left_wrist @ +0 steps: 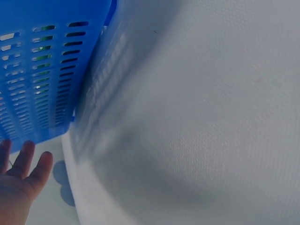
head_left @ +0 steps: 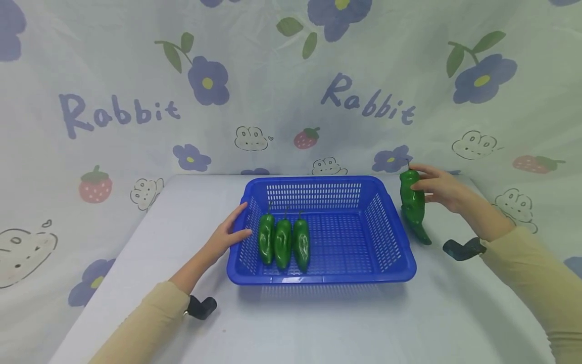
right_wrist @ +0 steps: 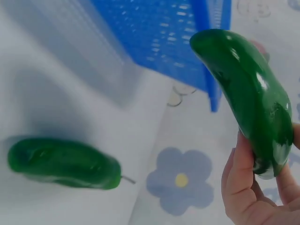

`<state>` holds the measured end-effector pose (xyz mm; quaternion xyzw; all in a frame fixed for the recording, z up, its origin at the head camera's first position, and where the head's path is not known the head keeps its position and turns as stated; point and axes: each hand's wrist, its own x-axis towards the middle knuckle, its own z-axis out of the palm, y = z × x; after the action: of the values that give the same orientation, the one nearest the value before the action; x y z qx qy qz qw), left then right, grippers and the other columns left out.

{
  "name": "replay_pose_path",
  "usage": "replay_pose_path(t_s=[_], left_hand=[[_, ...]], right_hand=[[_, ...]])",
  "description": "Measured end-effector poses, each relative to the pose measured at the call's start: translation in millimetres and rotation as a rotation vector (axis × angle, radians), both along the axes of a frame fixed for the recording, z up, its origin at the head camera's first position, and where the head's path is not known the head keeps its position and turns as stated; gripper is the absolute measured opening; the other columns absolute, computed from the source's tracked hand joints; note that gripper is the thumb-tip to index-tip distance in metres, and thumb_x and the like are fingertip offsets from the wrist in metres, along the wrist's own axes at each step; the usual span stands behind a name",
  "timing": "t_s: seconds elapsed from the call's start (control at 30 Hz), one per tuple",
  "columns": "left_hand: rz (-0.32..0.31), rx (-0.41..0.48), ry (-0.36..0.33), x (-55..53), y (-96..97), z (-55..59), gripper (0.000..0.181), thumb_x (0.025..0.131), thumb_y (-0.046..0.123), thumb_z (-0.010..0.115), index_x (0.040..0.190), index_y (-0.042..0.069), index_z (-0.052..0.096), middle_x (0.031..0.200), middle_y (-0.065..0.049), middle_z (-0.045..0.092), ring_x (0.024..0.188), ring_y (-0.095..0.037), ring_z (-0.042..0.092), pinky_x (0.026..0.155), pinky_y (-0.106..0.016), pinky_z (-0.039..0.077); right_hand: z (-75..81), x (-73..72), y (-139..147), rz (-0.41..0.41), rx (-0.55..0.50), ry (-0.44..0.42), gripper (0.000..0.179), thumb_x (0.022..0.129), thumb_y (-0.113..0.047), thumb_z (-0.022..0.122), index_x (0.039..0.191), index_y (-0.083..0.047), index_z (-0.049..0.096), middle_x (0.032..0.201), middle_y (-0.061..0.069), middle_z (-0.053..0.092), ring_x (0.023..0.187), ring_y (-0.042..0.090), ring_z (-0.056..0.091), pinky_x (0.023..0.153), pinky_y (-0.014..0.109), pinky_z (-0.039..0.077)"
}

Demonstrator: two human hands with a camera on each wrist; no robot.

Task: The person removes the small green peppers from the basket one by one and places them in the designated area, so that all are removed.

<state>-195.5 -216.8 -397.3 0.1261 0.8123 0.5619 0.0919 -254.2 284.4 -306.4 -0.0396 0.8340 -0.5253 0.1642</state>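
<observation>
My right hand point(head_left: 441, 189) pinches a glossy green chili pepper point(right_wrist: 248, 89) at its stem end, up beside the basket's right wall. Below it a second green chili pepper point(right_wrist: 65, 164) lies on the table, partly covered by the held one in the head view. The blue plastic basket point(head_left: 318, 279) has three green chili peppers point(head_left: 283, 242) side by side in its left part, stems pointing away from me. At the basket's left rim rests my left hand point(head_left: 227, 232), its fingers fairly straight and the thumb reaching over the edge.
A white table point(head_left: 191, 202) lies under the basket. Behind it hangs a pale cloth point(head_left: 273, 101) printed with flowers, rabbits and strawberries. Dark wrist-worn pieces show at the left wrist point(head_left: 202, 307) and right wrist point(head_left: 464, 249).
</observation>
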Motion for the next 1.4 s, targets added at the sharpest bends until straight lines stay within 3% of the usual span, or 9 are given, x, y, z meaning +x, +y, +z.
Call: replay_pose_path(t_s=[0.1, 0.17, 0.33, 0.4, 0.5, 0.7, 0.83, 0.93, 1.4], left_hand=[[-0.006, -0.001, 0.012, 0.4, 0.5, 0.9, 0.073, 0.088, 0.024, 0.055, 0.148, 0.019, 0.013, 0.152, -0.018, 0.009, 0.134, -0.043, 0.021, 0.103, -0.055, 0.026], [-0.008, 0.002, 0.017, 0.9, 0.7, 1.3, 0.073, 0.088, 0.023, 0.054, 0.148, 0.018, 0.013, 0.152, -0.018, 0.009, 0.134, -0.043, 0.021, 0.103, -0.055, 0.026], [-0.010, 0.010, 0.016, 1.1, 0.8, 1.6, 0.073, 0.088, 0.023, 0.054, 0.148, 0.017, 0.013, 0.152, -0.019, 0.009, 0.134, -0.043, 0.022, 0.103, -0.055, 0.027], [-0.012, 0.014, 0.015, 1.0, 0.7, 1.4, 0.073, 0.088, 0.023, 0.054, 0.148, 0.017, 0.013, 0.152, -0.019, 0.008, 0.134, -0.043, 0.021, 0.103, -0.055, 0.026], [-0.012, 0.013, 0.015, 0.9, 0.5, 1.1, 0.073, 0.088, 0.023, 0.054, 0.148, 0.018, 0.013, 0.152, -0.018, 0.008, 0.135, -0.043, 0.020, 0.104, -0.055, 0.025], [-0.014, 0.014, 0.014, 0.9, 0.8, 1.4, 0.072, 0.088, 0.023, 0.054, 0.148, 0.018, 0.013, 0.152, -0.018, 0.008, 0.135, -0.042, 0.020, 0.104, -0.054, 0.025], [-0.015, 0.007, 0.017, 0.9, 0.7, 1.1, 0.073, 0.088, 0.023, 0.054, 0.148, 0.018, 0.013, 0.152, -0.019, 0.009, 0.135, -0.043, 0.020, 0.104, -0.054, 0.025], [-0.014, 0.000, 0.020, 1.1, 0.6, 1.1, 0.073, 0.088, 0.023, 0.055, 0.148, 0.018, 0.013, 0.152, -0.019, 0.008, 0.135, -0.043, 0.019, 0.104, -0.055, 0.025], [-0.001, 0.011, -0.007, 0.9, 0.7, 1.3, 0.073, 0.088, 0.024, 0.055, 0.148, 0.020, 0.014, 0.152, -0.019, 0.009, 0.134, -0.043, 0.022, 0.103, -0.055, 0.027]], right_hand=[[-2.4, 0.9, 5, -0.010, 0.009, -0.011, 0.069, 0.093, -0.017, 0.049, 0.147, -0.007, 0.007, 0.144, 0.029, 0.021, 0.126, 0.044, 0.031, 0.101, 0.056, 0.032], [-4.8, 1.0, 9, -0.020, 0.026, -0.021, 0.070, 0.093, -0.017, 0.050, 0.147, -0.007, 0.007, 0.144, 0.029, 0.023, 0.127, 0.044, 0.031, 0.102, 0.057, 0.031], [-13.1, -2.1, 22, -0.040, 0.081, -0.021, 0.071, 0.092, -0.021, 0.052, 0.147, -0.007, 0.010, 0.125, 0.012, 0.047, 0.103, 0.018, 0.054, 0.096, 0.048, 0.042], [-16.1, -2.9, 27, -0.040, 0.092, -0.021, 0.072, 0.091, -0.021, 0.053, 0.147, -0.006, 0.011, 0.113, -0.002, 0.052, 0.091, 0.006, 0.055, 0.092, 0.043, 0.044], [-21.9, -3.4, 34, -0.048, 0.099, -0.024, 0.073, 0.091, -0.020, 0.055, 0.147, -0.005, 0.011, 0.105, -0.009, 0.053, 0.085, 0.001, 0.054, 0.091, 0.042, 0.044], [-38.6, -3.1, 44, -0.073, 0.173, 0.007, 0.067, 0.091, -0.015, 0.051, 0.144, 0.002, 0.015, 0.130, 0.028, 0.042, 0.080, -0.005, 0.053, 0.092, 0.046, 0.044], [-49.8, -3.3, 49, -0.090, 0.200, -0.015, 0.066, 0.091, -0.014, 0.049, 0.144, 0.003, 0.013, 0.138, 0.035, 0.029, 0.102, 0.024, 0.056, 0.097, 0.054, 0.038], [-57.4, -3.8, 50, -0.107, 0.214, -0.039, 0.067, 0.091, -0.015, 0.049, 0.144, 0.001, 0.012, 0.140, 0.036, 0.024, 0.120, 0.045, 0.039, 0.099, 0.056, 0.034], [-78.7, -5.5, 53, -0.133, 0.199, -0.096, 0.069, 0.090, -0.013, 0.050, 0.144, 0.003, 0.010, 0.140, 0.038, 0.015, 0.127, 0.050, 0.025, 0.103, 0.056, 0.030]])
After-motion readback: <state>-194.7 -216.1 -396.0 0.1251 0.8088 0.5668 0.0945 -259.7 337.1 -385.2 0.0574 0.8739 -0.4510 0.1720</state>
